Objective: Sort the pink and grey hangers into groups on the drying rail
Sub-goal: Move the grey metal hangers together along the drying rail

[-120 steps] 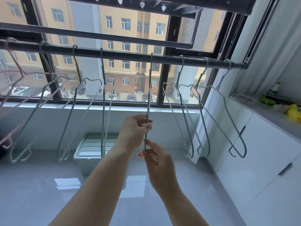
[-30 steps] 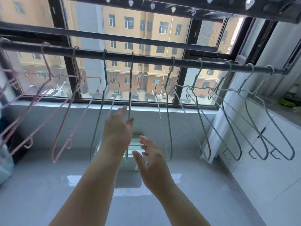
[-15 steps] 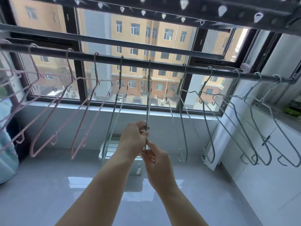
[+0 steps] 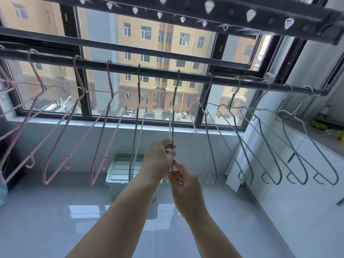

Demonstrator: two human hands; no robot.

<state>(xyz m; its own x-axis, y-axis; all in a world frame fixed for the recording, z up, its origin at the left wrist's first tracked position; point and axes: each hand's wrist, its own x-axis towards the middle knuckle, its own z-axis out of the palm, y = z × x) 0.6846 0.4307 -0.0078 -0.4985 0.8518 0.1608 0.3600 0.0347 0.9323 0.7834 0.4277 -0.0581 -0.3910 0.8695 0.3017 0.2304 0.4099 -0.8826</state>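
Grey hanger [image 4: 172, 123] hangs at twelve o'clock on the rail [image 4: 158, 72]; our left hand [image 4: 158, 159] and right hand [image 4: 184, 185] both pinch it.

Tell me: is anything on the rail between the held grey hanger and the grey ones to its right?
Nothing visible. The left hand and right hand pinch the thin grey wire hanger, and the dark metal rail is bare from its hook to the next grey hanger rightward. The pink wire hangers hang further left.
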